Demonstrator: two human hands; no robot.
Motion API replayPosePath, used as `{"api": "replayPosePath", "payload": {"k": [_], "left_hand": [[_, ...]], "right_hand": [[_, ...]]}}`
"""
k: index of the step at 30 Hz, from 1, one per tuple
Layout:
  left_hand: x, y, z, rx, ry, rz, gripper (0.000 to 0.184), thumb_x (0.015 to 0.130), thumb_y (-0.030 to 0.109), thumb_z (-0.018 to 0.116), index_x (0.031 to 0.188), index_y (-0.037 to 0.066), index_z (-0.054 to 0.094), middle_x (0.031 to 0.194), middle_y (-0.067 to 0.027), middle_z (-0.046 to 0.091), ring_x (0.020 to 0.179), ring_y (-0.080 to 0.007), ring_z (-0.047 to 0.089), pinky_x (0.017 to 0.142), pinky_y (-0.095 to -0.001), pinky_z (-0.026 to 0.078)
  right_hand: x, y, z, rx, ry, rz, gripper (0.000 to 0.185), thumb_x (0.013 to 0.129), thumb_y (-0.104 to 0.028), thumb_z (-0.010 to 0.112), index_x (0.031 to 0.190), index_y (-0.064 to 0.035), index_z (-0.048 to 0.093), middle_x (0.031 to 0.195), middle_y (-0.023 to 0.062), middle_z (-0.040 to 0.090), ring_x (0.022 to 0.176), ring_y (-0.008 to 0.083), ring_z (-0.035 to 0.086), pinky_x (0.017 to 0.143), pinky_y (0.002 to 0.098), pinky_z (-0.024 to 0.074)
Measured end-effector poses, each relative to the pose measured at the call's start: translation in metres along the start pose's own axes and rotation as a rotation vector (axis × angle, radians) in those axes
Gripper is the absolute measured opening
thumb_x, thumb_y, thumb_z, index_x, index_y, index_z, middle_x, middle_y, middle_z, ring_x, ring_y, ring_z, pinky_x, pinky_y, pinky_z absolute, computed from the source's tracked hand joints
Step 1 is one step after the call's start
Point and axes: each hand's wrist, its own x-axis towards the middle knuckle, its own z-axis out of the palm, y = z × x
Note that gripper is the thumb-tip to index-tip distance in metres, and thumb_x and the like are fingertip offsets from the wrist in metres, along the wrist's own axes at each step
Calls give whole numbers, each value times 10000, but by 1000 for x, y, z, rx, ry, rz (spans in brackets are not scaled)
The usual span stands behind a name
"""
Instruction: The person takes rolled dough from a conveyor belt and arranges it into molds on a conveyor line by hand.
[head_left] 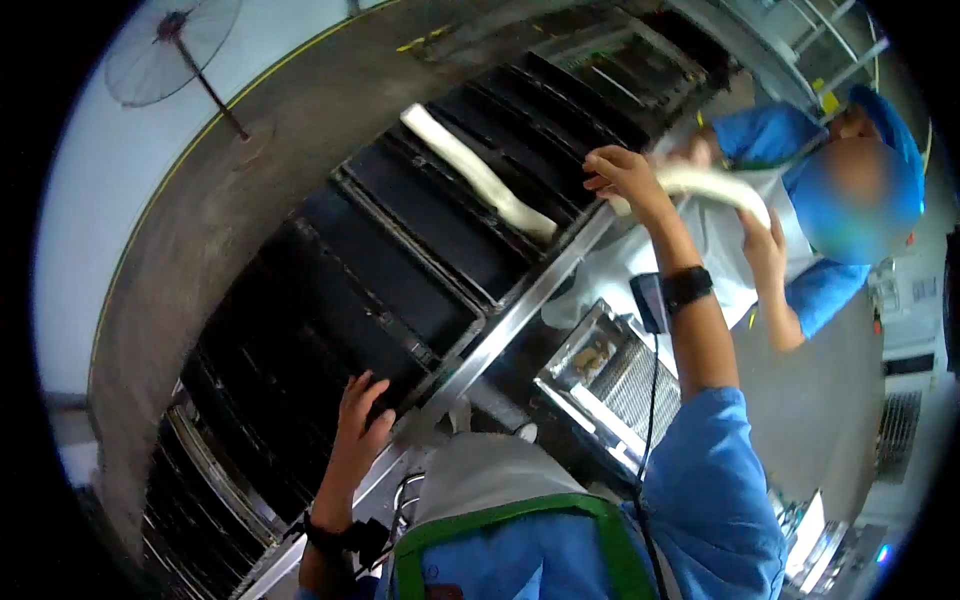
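My left hand (363, 425) is open over the near edge of the black trays, fingers apart and holding nothing. My right hand (627, 180) reaches forward past the metal rail, its fingers partly bent and apart with nothing seen in them. A long pale dough strip (480, 178) lies lengthwise across a black tray (400, 215), left of my right hand. Another pale dough strip (725, 186) is held up by a co-worker's hands (765, 245). Part of that strip passes behind my right wrist; I cannot tell whether they touch.
Several black trays stand in a row along a metal rail (520, 312). A co-worker (760, 180) in blue and a white apron is at the right. A metal perforated tray (630, 385) is below my right arm. A standing fan (205, 80) is at the far left.
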Motion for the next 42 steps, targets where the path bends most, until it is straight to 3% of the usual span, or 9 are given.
{"api": "replayPosePath", "payload": {"k": [6,15,16,17,18,23,29,35,42], "left_hand": [[82,51,22,340,-159,397,382,745,205,526,1106,104,454,1213,-132,360,1168,-310,236,955,-381,192],[313,78,127,421,-628,531,414,808,295,395,1119,27,442,1178,-113,420,1085,-214,391,925,-293,274],[291,111,144,478,-600,229,382,818,251,393,1107,8,450,1164,-106,433,1068,-191,399,913,-283,285],[276,103,126,579,-664,757,358,838,225,386,1120,12,442,1150,-87,439,1060,-171,396,917,-256,272],[268,98,121,95,-723,355,326,838,217,393,1055,-7,489,1095,-80,473,1011,-157,422,900,-253,284],[280,67,85,404,-637,-47,279,782,267,439,804,10,546,853,-63,534,799,-170,481,755,-264,349],[121,104,144,507,-486,220,451,819,385,391,1149,77,392,1260,-151,233,1147,-305,203,958,-404,182],[126,26,131,743,-379,631,276,782,286,437,1005,136,499,1112,-124,428,1093,-330,310,911,-413,236],[58,24,102,545,-201,181,375,740,316,480,1053,109,488,1151,-122,405,1124,-328,286,928,-419,223]], "right_hand": [[-180,71,-45,98,-209,255,314,790,-307,506,932,-27,526,814,35,550,742,113,527,628,221,427],[-474,208,-119,-110,487,832,260,773,-240,514,909,-19,534,749,65,572,651,126,542,536,248,437],[-501,224,-118,-91,614,887,270,770,-250,516,892,-11,542,720,70,569,640,132,541,510,254,433],[-527,231,-123,-292,548,933,276,762,-251,522,872,1,546,704,76,564,635,138,536,508,254,434],[-546,238,-126,-229,558,957,291,750,-257,534,855,14,546,697,81,560,625,147,527,504,255,441],[-631,340,-119,-356,932,1009,373,722,-336,545,828,21,544,716,147,561,598,218,561,504,306,457],[-634,386,-164,-945,642,1057,336,744,-282,457,863,26,518,784,145,540,597,218,535,515,296,437],[-677,335,-145,-473,796,684,285,753,-177,402,942,18,487,834,118,512,632,194,511,511,276,418],[-569,100,-125,1,671,589,610,684,-378,486,1112,49,398,883,111,508,687,157,512,590,249,410]]}}
